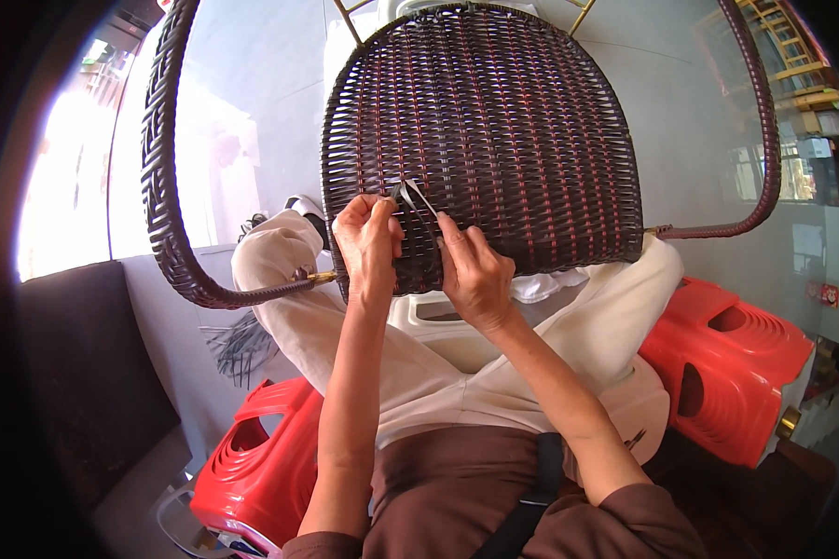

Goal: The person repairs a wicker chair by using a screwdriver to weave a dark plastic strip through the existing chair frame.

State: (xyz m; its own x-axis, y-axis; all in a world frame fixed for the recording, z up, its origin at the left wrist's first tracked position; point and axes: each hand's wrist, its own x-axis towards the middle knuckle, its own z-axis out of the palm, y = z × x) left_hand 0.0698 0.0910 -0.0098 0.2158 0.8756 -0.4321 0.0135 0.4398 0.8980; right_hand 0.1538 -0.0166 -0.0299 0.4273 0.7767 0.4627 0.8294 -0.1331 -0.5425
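A dark brown woven chair seat with reddish strands lies across my knees. Over its near left part my left hand is closed, thumb and fingers pinched on a thin dark weaving strip. The strip bends up from the weave, its upper side shining pale in the light. My right hand is also closed, with the thumb and forefinger pinching the strip just right of the left hand. Exactly where the strip enters the weave is hard to make out.
Curved wrapped armrests stand at left and right. A red plastic stool is at my left, another red stool at my right. A white stool shows under the seat. Loose dark strips lie on the floor.
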